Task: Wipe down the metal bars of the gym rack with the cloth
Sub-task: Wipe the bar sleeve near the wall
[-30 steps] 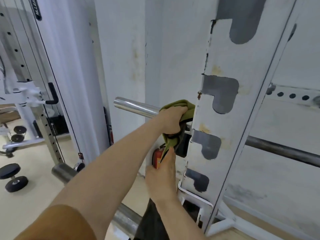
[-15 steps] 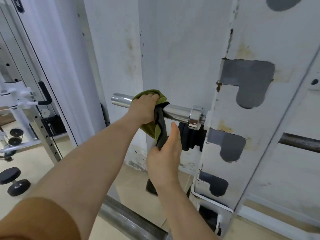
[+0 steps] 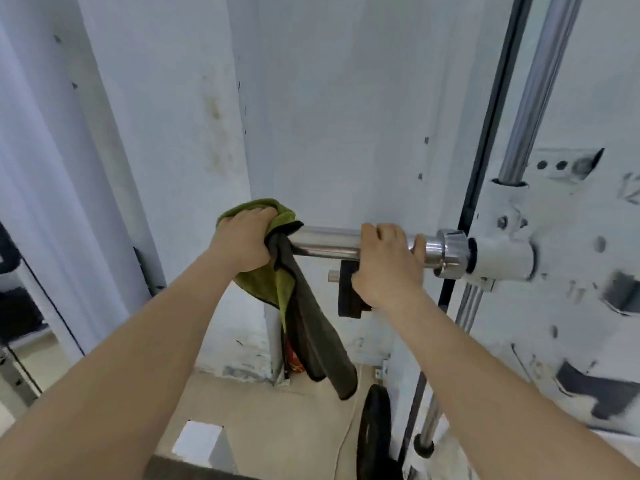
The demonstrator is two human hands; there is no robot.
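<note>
Chrome is the material under inspection: I record a polished chrome horizontal bar (image 3: 325, 242) projecting leftward from the white painted rack upright (image 3: 561, 341), with a bright chrome collar (image 3: 450, 251) where it meets the rack's white tubular sleeve. The left hand (image 3: 242, 240) sits at the free end of that bar, its fingers clenched round an olive-green cloth with a dark grey backing (image 3: 273, 292). The cloth is bunched over the bar end under the palm, and its loose tail hangs straight down below the bar, clear of the beige floor (image 3: 277, 420). The right hand (image 3: 384, 268) is on the same bar, just beside the collar and apart from the cloth. Its fingers are curled over the top of the bare metal and the thumb lies along the bar towards the collar. A flat black piece (image 3: 348, 296) shows directly beneath this hand; I cannot tell what it belongs to. A slanted chrome guide rod (image 3: 540, 81) rises from the rack bracket at upper right. On the floor, near the rack's foot, a black round weight plate (image 3: 372, 431) stands on edge. A red item (image 3: 296, 363) is partly hidden behind the hanging cloth against the pale wall (image 3: 346, 116).
</note>
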